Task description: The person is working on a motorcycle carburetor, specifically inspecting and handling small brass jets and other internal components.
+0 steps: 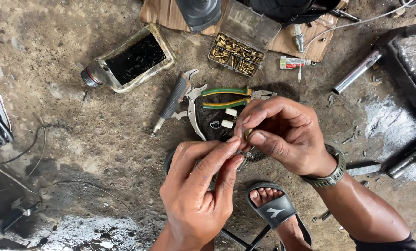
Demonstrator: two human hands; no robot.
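My left hand (196, 186) and right hand (282, 135) both pinch one small metal part (245, 155), fingers closed tight to steady it. Green pliers (226, 97) lie close on the floor (54, 93), within reach.

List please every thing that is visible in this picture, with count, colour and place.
small part: one, metal, pinched between both hands
pliers: one, green-yellow handles, above the hands
grey tool: one, left of pliers
parts box: one, clear, brass pieces inside, top centre
cut can: one, dark inside, top left
tube: one, white-red, right of box
pipe: one, silver, top right
sandal: one, black, bottom centre
watch: one, olive, right wrist
left hand: bottom centre
right hand: centre
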